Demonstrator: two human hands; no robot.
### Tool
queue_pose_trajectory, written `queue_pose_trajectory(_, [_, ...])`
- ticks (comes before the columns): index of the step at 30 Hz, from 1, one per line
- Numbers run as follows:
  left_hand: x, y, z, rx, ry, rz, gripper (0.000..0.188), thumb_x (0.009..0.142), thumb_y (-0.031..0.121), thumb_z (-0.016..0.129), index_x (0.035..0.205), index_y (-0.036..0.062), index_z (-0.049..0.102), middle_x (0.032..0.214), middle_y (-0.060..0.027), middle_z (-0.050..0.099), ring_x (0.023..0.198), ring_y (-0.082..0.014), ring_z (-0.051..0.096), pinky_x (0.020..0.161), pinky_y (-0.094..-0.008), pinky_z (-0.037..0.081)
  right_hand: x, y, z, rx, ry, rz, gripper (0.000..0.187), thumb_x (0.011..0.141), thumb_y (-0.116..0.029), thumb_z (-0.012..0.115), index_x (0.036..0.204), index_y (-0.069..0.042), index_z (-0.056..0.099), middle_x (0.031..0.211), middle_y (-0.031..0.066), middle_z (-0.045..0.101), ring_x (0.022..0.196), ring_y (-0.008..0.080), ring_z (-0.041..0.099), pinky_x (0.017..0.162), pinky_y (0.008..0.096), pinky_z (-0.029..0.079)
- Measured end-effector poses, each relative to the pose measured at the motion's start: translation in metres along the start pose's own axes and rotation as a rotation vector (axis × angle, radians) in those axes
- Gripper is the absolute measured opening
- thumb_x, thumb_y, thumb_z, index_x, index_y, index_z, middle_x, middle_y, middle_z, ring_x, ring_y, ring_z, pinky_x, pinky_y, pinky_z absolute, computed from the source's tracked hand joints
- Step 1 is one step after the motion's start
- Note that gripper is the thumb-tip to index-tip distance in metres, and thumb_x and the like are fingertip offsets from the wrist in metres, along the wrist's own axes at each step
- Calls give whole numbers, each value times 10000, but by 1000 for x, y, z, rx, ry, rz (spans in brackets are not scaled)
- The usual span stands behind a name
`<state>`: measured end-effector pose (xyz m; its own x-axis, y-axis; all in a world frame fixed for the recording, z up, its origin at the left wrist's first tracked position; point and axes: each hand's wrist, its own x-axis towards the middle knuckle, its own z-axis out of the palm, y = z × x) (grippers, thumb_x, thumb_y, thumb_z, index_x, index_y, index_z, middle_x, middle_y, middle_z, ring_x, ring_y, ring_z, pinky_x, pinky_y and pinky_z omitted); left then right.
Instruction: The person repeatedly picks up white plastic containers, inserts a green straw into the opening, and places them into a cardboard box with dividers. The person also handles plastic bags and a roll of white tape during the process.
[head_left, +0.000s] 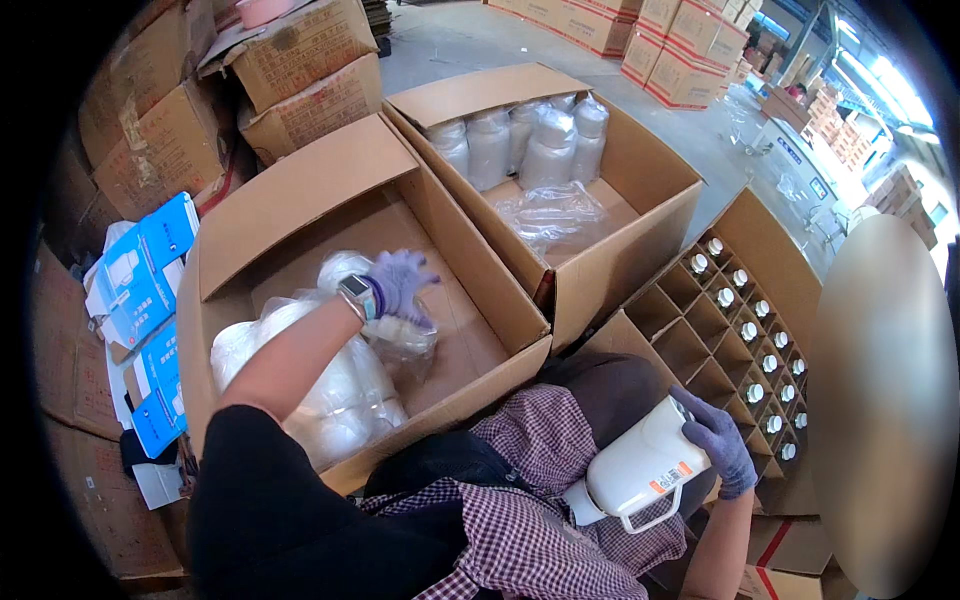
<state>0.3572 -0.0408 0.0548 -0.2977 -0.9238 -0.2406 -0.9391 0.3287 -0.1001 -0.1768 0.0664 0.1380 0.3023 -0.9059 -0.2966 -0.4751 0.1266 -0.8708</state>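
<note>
A big open cardboard box (300,200) sits right in front of the person, flaps spread, with a heap of white parts wrapped in clear plastic bags (340,400) piled in its near left corner. Just beside it on the right stands a second open box (640,170), holding a row of bagged white stacks (520,140) along its far wall and a loose crumpled plastic bag (555,215) on its bottom. Further right and lower is a divider carton (760,250) split into small cells; many cells along its right side each hold a bottle with a white cap (748,330), while the cells nearer the person show no caps.

Stacks of closed cartons (300,60) rise at the far left, and blue and white flat printed boxes (140,280) lie along the left edge.

The white thermos jug (640,465) lies tilted over the person's lap, at the lower right, its handle pointing down. The right hand (720,435), in a purple glove, has its fingers wrapped round the jug's upper end, grasping it.

The left hand (400,282), also gloved, with a watch on the wrist, reaches into the big box; its fingers are closed on a small bagged white part (400,335) hanging just under the palm, above the box floor
</note>
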Motion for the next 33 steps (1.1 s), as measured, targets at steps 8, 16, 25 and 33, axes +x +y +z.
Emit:
queue_pose_trajectory(8, [41,46,-64,-277,-110,473,306,862,394,645,868,100,731,835,-159,712,746,-384,657,713,-449,520,-12,8,-10,-9,44,-102,621,767,-235,704,1331,10,618,1337,168,620,1227,268,593,1073,371,423])
queue_pose_trajectory(16, [79,165,-278,-2015,-190,1093,321,1054,294,506,1215,52,642,1090,-63,695,956,-159,669,848,-307,545,-16,-58,33,-202,663,-751,758,632,-206,820,1330,-18,591,1340,211,595,1233,367,577,1056,457,441])
queue_pose_trajectory(25, [153,348,-308,-2699,-291,841,583,1025,493,488,1365,19,488,1299,-159,593,1208,-321,584,1067,-466,463,52,-44,25,7,1070,-749,805,787,-355,835,1419,-43,445,1406,203,491,1272,311,516,1051,481,442])
queue_pose_trajectory(33, [154,343,-170,-1559,730,829,701,990,480,604,1445,-27,437,1344,-138,552,1175,-182,552,997,-340,459,57,10,-51,207,1003,-714,308,997,-153,591,1267,-10,626,1134,96,703,1034,221,670,883,341,554])
